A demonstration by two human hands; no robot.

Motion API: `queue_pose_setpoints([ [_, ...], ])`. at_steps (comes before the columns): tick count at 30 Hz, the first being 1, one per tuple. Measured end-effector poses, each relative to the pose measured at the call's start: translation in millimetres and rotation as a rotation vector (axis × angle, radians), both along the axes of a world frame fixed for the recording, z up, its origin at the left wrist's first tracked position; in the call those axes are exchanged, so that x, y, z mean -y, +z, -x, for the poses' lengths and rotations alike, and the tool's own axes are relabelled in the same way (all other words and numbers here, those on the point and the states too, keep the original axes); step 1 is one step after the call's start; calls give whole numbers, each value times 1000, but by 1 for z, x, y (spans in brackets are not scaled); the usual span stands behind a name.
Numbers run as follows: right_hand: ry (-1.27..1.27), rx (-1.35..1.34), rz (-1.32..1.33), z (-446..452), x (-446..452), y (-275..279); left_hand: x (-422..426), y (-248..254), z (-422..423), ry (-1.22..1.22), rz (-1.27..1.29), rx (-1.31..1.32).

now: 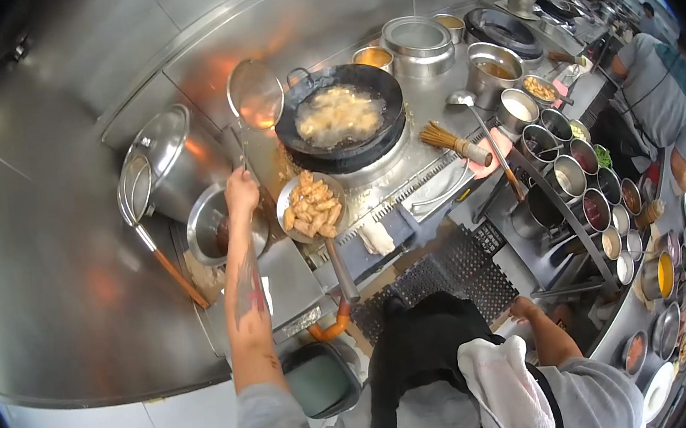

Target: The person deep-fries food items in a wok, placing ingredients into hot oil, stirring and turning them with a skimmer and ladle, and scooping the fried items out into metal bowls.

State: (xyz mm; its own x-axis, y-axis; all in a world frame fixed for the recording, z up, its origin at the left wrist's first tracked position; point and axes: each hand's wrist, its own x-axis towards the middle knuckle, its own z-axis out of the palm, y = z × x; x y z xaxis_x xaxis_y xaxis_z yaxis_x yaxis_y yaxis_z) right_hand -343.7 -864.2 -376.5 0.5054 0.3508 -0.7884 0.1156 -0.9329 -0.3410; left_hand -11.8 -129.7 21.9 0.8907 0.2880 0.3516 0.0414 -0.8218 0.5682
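Note:
My left hand (241, 193) is closed round the handle of a round mesh strainer (256, 95), which stands tilted up at the left of the black wok (340, 118). Pale pieces fry in bubbling oil (339, 116) inside the wok. In front of it lies a strainer full of browned fried pieces (311, 207), its metal handle (341, 271) pointing toward me. A steel bowl (219, 227) sits beside my left forearm. My right hand (524, 309) hangs low at my right side, over the dark floor mat; its fingers are partly hidden, and I cannot make out whether it holds anything.
A lidded pot (174, 161) and wood-handled strainer (140, 193) stand left. Right of the wok are a bamboo brush (452, 142), a ladle (485, 136) and several ingredient pots (569, 176). A bin (321, 379) is below. Another person (658, 93) stands far right.

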Motion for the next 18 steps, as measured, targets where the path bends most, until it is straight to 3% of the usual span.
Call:
queue_pose_setpoints([
  [1,493,493,-58,-1,10,-29,8,6,-20,-1,-14,-10],
  [3,-376,207,-38,-12,-46,29,15,8,-48,-24,-39,-15],
  [4,-810,198,-59,-17,-75,56,15,4,-63,3,-28,-151],
  [5,-917,-1,-171,-23,-94,88,15,-1,-78,34,-18,-288],
  [6,-932,3,-179,-21,-100,85,14,-8,-89,20,-26,-282],
  [8,-890,140,-261,-13,-106,62,12,-25,-101,49,841,-619],
  [9,-966,141,-197,-9,-112,70,14,-42,-103,48,841,-615],
  [11,-940,122,-172,4,-109,92,24,-72,-100,-75,1328,-808],
  [12,-922,99,-149,10,-106,97,35,-74,-95,-71,1330,-806],
  [13,-782,336,-60,27,-97,71,51,-75,-90,-114,1395,-805],
  [14,-784,332,-56,33,-93,80,69,-74,-83,-160,1461,-805],
  [16,-1143,-89,-151,43,-79,100,94,-69,-68,-148,1465,-766],
  [18,-1158,-47,-173,61,-54,83,99,-78,-61,-263,1389,-748],
])
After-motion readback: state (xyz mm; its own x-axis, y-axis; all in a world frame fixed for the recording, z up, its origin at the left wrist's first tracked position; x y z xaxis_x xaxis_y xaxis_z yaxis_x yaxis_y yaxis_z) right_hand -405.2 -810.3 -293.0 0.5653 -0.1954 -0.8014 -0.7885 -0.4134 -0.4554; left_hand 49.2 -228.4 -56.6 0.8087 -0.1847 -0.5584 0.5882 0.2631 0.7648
